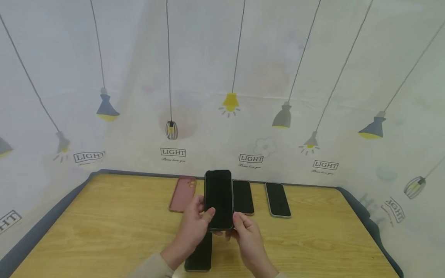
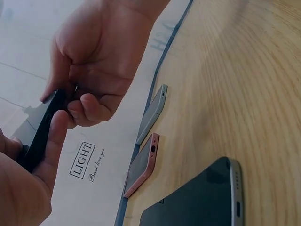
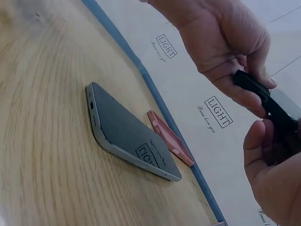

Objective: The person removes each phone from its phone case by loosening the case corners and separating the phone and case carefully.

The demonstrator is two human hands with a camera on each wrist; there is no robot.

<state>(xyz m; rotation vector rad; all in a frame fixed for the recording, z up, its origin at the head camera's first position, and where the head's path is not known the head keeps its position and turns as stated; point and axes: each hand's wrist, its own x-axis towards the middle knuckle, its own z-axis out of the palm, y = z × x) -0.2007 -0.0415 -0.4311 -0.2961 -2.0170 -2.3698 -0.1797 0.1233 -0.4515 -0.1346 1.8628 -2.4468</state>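
Note:
Both hands hold a black phone (image 1: 218, 197) upright over the table, its dark screen facing me. My left hand (image 1: 192, 227) grips its left edge, thumb on the front and fingers behind. At the lower right corner, my right hand (image 1: 251, 242) pinches the edge between thumb and curled fingers. Seen from the left wrist, the phone's dark side edge (image 2: 41, 136) runs between the two hands. The right wrist view shows the same dark edge (image 3: 263, 96), with the left fingers around its end. The phone's back is hidden in the head view.
Below the hands lies another dark-screened phone (image 1: 199, 256) with a silver frame. A pink phone case (image 1: 182, 195) lies at the back left. Behind the held phone are a pink-edged phone (image 1: 243, 197) and, further right, a pale-edged phone (image 1: 278, 200). A printed curtain (image 1: 208, 77) borders the wooden table (image 1: 313, 239).

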